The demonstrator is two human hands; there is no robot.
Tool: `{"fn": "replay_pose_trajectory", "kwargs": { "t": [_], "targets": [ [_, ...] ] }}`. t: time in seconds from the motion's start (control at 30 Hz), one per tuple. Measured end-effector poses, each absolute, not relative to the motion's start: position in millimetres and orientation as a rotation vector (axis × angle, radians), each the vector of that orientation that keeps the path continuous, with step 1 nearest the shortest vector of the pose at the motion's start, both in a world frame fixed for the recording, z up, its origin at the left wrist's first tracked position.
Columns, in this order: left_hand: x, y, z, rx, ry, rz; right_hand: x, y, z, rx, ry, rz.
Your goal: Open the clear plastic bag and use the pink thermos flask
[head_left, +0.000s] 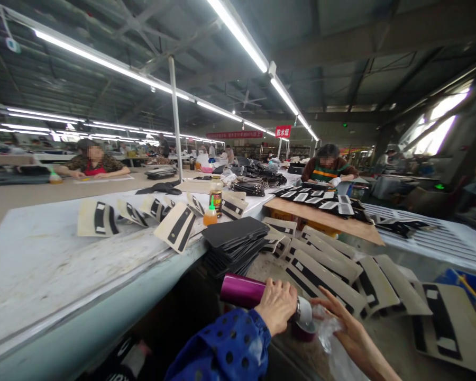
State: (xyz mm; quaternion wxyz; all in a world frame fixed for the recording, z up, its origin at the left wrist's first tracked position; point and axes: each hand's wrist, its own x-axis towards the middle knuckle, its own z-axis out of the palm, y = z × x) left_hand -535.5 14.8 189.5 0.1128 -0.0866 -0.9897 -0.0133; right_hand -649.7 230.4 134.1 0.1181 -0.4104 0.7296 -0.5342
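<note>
My left hand (276, 306), in a blue polka-dot sleeve, is closed around a purple thermos flask (241, 290). The flask lies tilted on its side, with its steel and white neck (303, 311) pointing right. Close by that neck, my right hand (341, 323) has its fingers partly stretched out and a crumpled clear plastic bag (330, 330) caught in them. A purple cup-like piece (303, 333) shows just under the neck; my hands and the bag partly cover it, and I cannot tell what supports it.
A stack of dark panels (236, 238) stands beyond the flask. Beige curved pieces with black strips (325, 275) spread to the right. On the white table (83, 280) are a glue bottle (210, 212) and a jar (216, 198). Co-workers sit left (95, 161) and right (328, 166).
</note>
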Motion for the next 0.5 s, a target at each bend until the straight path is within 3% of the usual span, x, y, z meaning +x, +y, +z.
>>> {"fn": "replay_pose_trajectory", "kwargs": {
  "t": [0.5],
  "targets": [
    [-529,9,205,-0.272,-3.004,-0.085,-654,229,132,-1.245,2.105,-1.612]
  ]
}}
